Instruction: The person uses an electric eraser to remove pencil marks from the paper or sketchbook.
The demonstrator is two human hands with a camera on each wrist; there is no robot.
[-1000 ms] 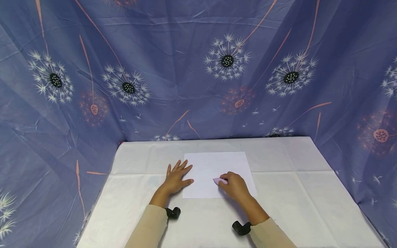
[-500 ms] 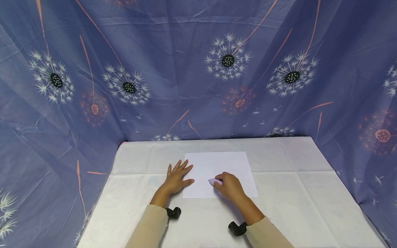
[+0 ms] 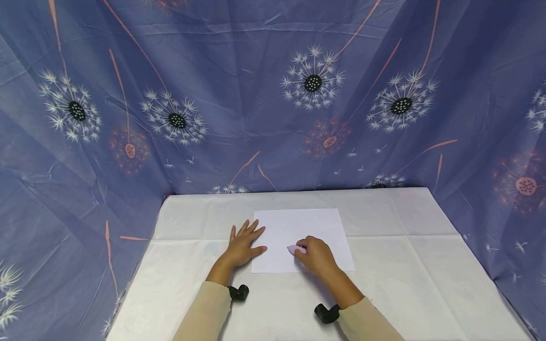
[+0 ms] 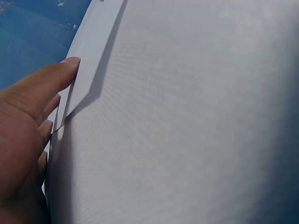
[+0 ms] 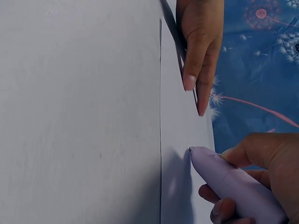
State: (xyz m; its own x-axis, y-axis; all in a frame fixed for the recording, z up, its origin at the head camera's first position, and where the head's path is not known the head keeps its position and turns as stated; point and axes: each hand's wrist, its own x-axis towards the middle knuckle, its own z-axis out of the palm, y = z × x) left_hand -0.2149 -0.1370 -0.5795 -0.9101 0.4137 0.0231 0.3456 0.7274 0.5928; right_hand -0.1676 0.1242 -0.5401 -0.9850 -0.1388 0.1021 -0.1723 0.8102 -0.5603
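Observation:
A white sheet of paper (image 3: 298, 220) lies flat on the table. My left hand (image 3: 241, 247) rests on its left edge with fingers spread and straight, thumb and fingertips on the paper. In the left wrist view the thumb lies along the sheet (image 4: 96, 51). My right hand (image 3: 317, 255) grips a thick lilac pen-shaped tool (image 5: 233, 184) with a small dark tip, the thumb on one side and curled fingers on the other. Its tip points left, right at the paper's surface near the middle of the sheet. I see no mark on the paper.
A white cloth with fold creases covers the table (image 3: 405, 265). Behind it and at both sides hangs a blue curtain (image 3: 243, 94) with dandelion prints. Black wrist cameras (image 3: 326, 313) sit below each hand at the cuffs.
My right hand has slid a little left across the paper with the lilac tool, mostly in the first half second, and then stays nearly still. The left hand and the sheet keep their place.

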